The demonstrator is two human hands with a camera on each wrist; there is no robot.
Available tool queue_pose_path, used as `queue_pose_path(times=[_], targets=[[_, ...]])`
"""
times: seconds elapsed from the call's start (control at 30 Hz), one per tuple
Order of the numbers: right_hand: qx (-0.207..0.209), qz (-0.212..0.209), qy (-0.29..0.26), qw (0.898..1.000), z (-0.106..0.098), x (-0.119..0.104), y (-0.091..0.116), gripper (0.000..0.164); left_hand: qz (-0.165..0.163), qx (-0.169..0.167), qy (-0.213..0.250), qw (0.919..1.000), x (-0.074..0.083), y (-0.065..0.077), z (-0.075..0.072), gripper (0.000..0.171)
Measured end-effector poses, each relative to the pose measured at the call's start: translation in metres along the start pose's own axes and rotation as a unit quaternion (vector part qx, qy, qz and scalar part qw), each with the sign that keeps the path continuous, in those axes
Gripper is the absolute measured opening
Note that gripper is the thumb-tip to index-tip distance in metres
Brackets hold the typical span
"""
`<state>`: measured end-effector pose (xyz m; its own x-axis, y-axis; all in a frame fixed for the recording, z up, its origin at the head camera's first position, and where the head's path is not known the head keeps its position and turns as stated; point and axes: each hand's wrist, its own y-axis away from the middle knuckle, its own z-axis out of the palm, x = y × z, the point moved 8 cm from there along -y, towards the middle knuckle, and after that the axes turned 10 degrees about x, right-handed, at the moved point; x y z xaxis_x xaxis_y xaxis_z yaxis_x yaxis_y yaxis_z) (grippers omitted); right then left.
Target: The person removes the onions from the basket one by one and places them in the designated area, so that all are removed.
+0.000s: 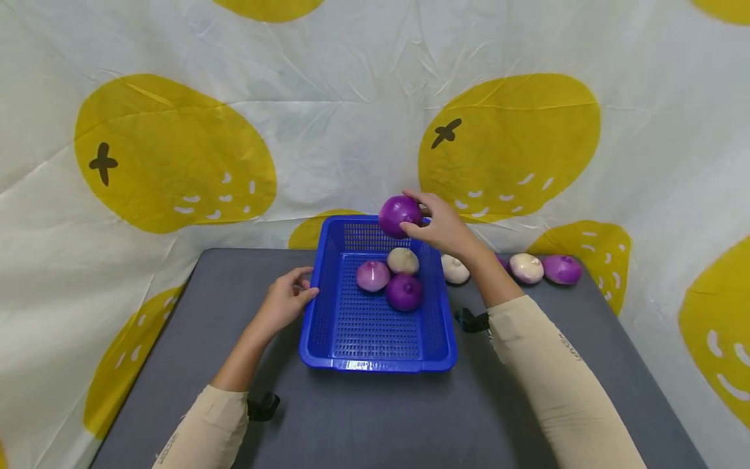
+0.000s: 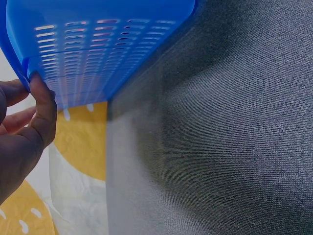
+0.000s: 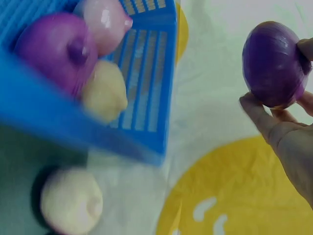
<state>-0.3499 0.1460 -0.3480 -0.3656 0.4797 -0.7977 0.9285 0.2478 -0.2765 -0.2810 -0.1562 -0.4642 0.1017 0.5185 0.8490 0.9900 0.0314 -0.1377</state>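
My right hand (image 1: pixel 436 225) holds a shiny purple onion (image 1: pixel 400 217) above the far end of a blue plastic basket (image 1: pixel 377 365). In the right wrist view the thumb and fingers close around this onion (image 3: pixel 273 64), well clear of the basket wall. Inside the basket lie a pinkish onion (image 1: pixel 372 276), a whitish onion (image 1: pixel 402 261) and a dark purple onion (image 1: pixel 404 292), grouped toward the far right. On the basket's left side, my left hand (image 1: pixel 286 301) pinches the rim; the left wrist view has its thumb (image 2: pixel 44 110) against the rim's outer side.
Right of the basket, a white onion (image 1: pixel 454 270), another whitish onion (image 1: pixel 526 268) and a purple onion (image 1: pixel 562 269) sit along the back of the grey table (image 1: pixel 375 423). My right forearm partly hides a further purple one. A cloth with yellow fruit prints (image 1: pixel 351 143) hangs behind.
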Motion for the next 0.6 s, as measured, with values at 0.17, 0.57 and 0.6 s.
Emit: queue_pose_path(times=[0.17, 0.57, 0.6], targets=[[0.03, 0.011, -0.02, 0.999, -0.03, 0.014, 0.021, 0.069, -0.001, -0.003, -0.003, 1.0, 0.0, 0.001, -0.001, 0.046], [0.044, 0.063, 0.049, 0.996, -0.072, 0.066, 0.08, 0.068, -0.003, -0.007, 0.007, 0.9999, 0.001, 0.004, -0.003, 0.045], [0.045, 0.067, 0.059, 0.995, -0.074, 0.072, 0.085, 0.068, -0.002, -0.006, 0.009, 0.9999, 0.001, 0.004, -0.002, 0.045]])
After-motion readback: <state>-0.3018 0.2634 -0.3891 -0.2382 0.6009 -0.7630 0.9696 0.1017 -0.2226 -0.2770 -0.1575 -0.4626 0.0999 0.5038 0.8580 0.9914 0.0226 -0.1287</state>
